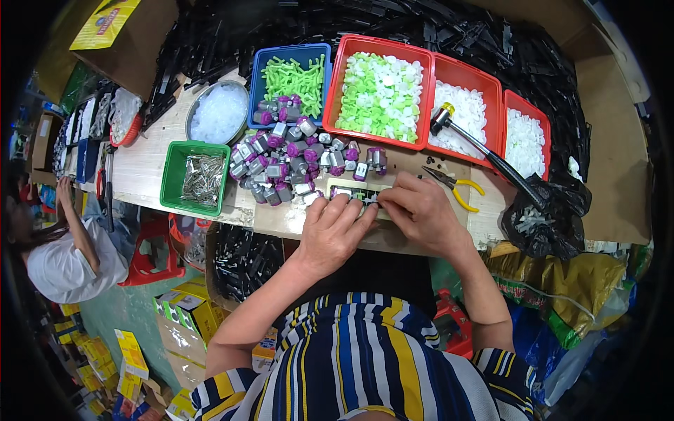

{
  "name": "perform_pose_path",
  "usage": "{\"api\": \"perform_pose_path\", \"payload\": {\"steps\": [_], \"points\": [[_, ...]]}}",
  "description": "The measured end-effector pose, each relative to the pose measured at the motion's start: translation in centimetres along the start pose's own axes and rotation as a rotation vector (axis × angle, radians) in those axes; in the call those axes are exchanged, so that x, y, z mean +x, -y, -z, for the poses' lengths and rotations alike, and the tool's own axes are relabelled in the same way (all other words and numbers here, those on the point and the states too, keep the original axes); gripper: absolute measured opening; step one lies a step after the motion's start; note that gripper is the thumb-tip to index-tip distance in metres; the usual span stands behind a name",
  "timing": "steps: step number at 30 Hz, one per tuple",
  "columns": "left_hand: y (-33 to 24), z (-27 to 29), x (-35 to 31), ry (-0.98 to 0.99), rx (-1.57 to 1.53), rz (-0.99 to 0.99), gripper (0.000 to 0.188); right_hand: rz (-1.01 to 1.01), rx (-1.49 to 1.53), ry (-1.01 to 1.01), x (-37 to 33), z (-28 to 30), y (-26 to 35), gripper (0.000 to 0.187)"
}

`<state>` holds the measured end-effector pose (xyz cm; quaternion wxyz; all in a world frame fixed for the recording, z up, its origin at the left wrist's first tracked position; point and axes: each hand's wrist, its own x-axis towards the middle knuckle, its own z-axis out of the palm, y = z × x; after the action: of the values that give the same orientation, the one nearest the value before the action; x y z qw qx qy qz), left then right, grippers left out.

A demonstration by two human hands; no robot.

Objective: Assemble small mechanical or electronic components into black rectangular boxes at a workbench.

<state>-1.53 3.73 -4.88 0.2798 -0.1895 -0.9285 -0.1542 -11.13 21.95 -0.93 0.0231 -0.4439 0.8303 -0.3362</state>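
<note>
At the table's near edge lies a small black housing (360, 193) with light and metal parts inside, set in a cream-coloured frame. My left hand (333, 228) grips its near side, fingers bent and pressed together. Over the right end, the fingertips of my right hand (423, 210) are pinched together; what they hold is hidden. Just beyond my left hand is a heap of small grey and purple motors (281, 158). Pliers with yellow handles (456, 188) lie open to the right of my right hand.
A hammer (484, 147) rests across red bins (430, 105) of white and green plastic pieces. A blue bin (257, 91) holds green parts, a green bin (167, 179) metal pins. A bowl (247, 112) holds clear pieces. Black strips (393, 24) pile behind. Another person (77, 259) works at far left.
</note>
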Motion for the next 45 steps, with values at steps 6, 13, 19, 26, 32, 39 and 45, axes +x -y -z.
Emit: {"api": "perform_pose_path", "payload": {"steps": [6, 13, 19, 26, 32, 39, 45], "points": [[-0.1, -0.1, 0.0, -0.004, 0.014, -0.008, 0.031, -0.013, -0.073, -0.024, -0.1, -0.3, 0.0, 0.017], [0.0, -0.3, 0.2, 0.007, 0.031, -0.063, 0.029, 0.15, -0.287, -0.039, -0.6, -0.5, 0.1, 0.019], [0.5, -0.4, 0.0, -0.001, 0.034, -0.122, 0.033, 0.267, -0.464, 0.104, 0.2, 0.1, 2.0, 0.007], [-0.1, -1.0, 1.0, -0.038, 0.009, -0.099, 0.036, 0.178, -0.463, -0.041, -1.2, 1.1, 1.0, 0.005], [0.0, -0.3, 0.8, -0.037, 0.027, -0.063, 0.035, -0.294, -0.543, -0.189, -9.4, 8.7, -1.5, 0.025], [-0.3, 0.2, 1.1, 0.062, -0.049, -0.029, 0.031, -0.699, -0.877, -0.023, -15.8, 11.8, -4.3, 0.025], [1.2, 3.1, 3.3, -0.029, -0.168, 0.031, 0.031, -0.612, -0.958, 0.004, -16.6, 11.8, -6.5, 0.02]]}}
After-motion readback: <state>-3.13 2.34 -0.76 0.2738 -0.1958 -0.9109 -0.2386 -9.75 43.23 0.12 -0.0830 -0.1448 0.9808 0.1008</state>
